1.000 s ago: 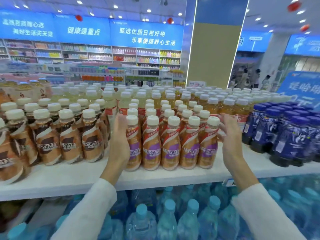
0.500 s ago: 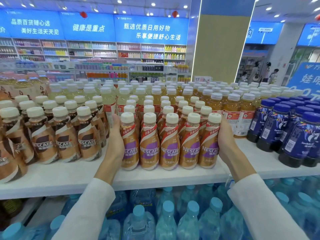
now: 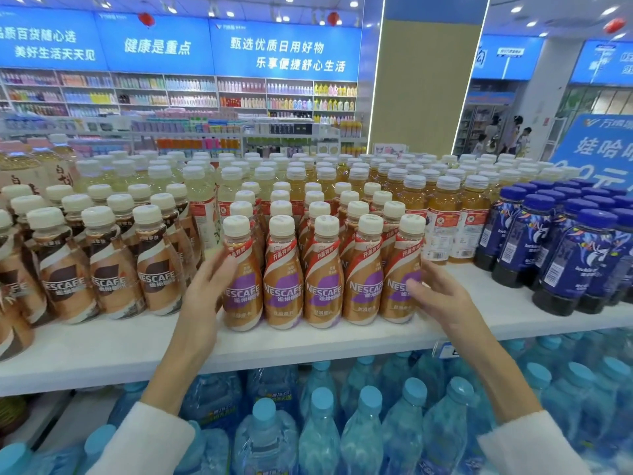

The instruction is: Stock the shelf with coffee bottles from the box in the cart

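A block of purple-label Nescafe coffee bottles (image 3: pixel 322 279) with cream caps stands in several rows near the front of the white shelf (image 3: pixel 102 351). My left hand (image 3: pixel 205 293) lies flat against the leftmost front bottle, fingers apart. My right hand (image 3: pixel 445 299) touches the rightmost front bottle, fingers spread over its label. Neither hand is wrapped around a bottle. The box and the cart are out of view.
Brown-label Nescafe bottles (image 3: pixel 113 275) stand left of the block, with a small gap between them. Dark blue bottles (image 3: pixel 568 262) fill the right side, and amber drink bottles (image 3: pixel 442 214) stand behind. Packs of water bottles (image 3: pixel 342 423) sit on the level below.
Both hands closed in on the sides of the purple-label block, then slid back toward the shelf front and loosened. The block now stands tighter.
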### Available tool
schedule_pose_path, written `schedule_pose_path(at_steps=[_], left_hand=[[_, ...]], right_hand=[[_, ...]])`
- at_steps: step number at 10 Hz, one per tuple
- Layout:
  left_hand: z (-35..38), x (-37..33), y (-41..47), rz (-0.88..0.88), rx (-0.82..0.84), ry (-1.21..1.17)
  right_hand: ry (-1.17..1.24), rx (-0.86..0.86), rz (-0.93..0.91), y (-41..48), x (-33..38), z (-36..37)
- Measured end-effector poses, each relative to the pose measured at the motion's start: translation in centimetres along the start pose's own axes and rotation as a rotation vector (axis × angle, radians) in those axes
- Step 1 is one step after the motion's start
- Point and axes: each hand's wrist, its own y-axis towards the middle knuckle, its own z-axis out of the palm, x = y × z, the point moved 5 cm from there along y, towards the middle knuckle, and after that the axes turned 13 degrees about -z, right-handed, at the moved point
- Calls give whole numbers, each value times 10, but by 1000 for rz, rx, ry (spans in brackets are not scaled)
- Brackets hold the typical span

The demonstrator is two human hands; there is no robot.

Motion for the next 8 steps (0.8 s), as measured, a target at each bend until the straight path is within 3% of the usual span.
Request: schedule_pose_path(at_steps=[1,2,3,8], left_hand=[[1,10,-5,43,116,147],[7,17,-3,72,156,309],[3,21,1,81,112,356],[-3,22,-10,-14,-10,285]], right_hand=[[-110,69,-28,-9,-10,3],[-149,10,-63,-8,-13,4],[-158,-29,-71,-8,-14,2],[-219,-47,-86,-29,0,10]])
